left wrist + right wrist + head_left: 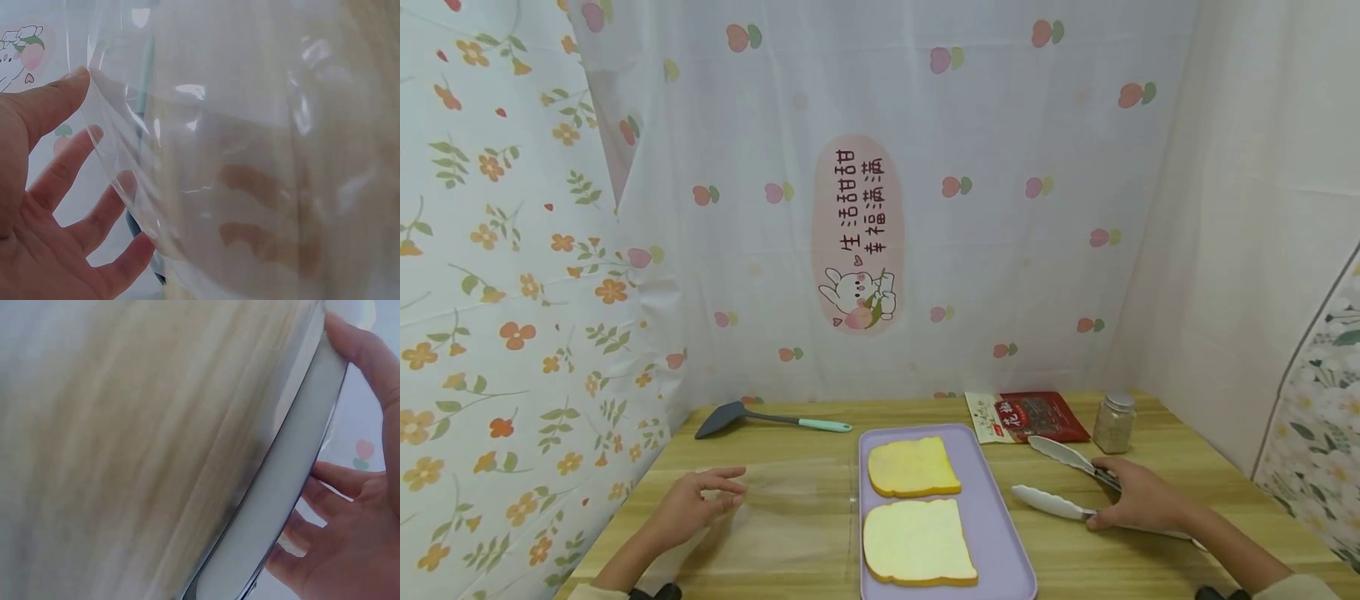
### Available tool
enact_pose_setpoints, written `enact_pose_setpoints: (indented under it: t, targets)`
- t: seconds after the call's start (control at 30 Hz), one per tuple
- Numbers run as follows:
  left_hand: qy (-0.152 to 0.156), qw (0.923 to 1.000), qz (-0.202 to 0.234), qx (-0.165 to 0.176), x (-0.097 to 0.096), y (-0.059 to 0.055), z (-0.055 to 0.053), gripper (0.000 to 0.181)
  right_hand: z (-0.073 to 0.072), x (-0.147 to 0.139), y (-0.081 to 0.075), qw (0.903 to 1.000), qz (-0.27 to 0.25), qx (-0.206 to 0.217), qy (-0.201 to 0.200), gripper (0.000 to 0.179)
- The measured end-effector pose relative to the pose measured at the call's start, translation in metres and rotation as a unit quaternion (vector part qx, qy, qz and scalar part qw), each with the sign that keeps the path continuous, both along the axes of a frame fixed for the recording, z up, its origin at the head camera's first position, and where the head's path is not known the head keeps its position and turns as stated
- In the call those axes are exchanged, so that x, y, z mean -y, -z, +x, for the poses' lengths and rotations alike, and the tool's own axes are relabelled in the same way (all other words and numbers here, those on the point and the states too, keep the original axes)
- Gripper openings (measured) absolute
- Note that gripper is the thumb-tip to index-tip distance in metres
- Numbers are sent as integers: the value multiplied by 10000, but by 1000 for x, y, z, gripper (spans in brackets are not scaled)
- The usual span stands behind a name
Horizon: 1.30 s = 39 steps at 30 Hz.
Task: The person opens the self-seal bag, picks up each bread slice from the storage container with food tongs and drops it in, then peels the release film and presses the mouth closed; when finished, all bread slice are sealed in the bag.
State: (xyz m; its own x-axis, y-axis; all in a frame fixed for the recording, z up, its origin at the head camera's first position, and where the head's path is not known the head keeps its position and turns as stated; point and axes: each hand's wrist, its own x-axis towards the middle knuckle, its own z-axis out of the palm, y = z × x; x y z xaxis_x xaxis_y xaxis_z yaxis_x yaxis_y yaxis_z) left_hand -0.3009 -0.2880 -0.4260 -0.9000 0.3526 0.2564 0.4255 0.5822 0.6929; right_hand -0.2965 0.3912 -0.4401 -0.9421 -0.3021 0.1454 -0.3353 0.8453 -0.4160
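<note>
My left hand [696,504] is at the left edge of a clear plastic sheet [797,517], fingers spread and fairly straight. In the left wrist view, the thumb tip meets the edge of the sheet, with the other fingertips along it. My right hand [1138,500] grips metal tongs with white tips [1052,502], thumb on one arm and fingers on the other; the two tips stand apart. In the right wrist view a pale tong arm [275,469] runs between thumb and fingers. Between the hands, a purple tray [992,533] holds two bread slices, one yellow [913,465] and one paler [917,540].
At the back left lies a spatula [775,416] with a dark blade and mint handle. A red packet [1037,417] and a glass jar [1115,423] with a grey lid are at the back right. Patterned curtains [1000,250] enclose the wooden table [820,446].
</note>
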Motion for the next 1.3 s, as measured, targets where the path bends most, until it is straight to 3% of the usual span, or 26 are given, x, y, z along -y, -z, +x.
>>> enact_pose_setpoints:
  t: [0.23,0.43,0.6,0.83,1.13,1.3]
  targets:
    - [-25,10000,-70,14,4,6,4,18,12,12,-8,9992,-342,89,-168,94]
    - [-104,9997,-175,-94,5,7,2,18,18,35,-24,9985,-107,-362,-409,93]
    - [-61,9999,-114,-77,3,6,-1,19,23,55,-35,9960,108,-422,-774,94]
    - [6,9999,99,50,2,7,-2,18,25,77,-39,9907,207,-29,-1343,90]
    - [68,10000,46,32,3,9,-2,20,31,98,-44,9868,243,280,-1575,90]
    - [46,10000,53,-46,3,9,-3,19,32,105,-45,9854,282,240,-1664,90]
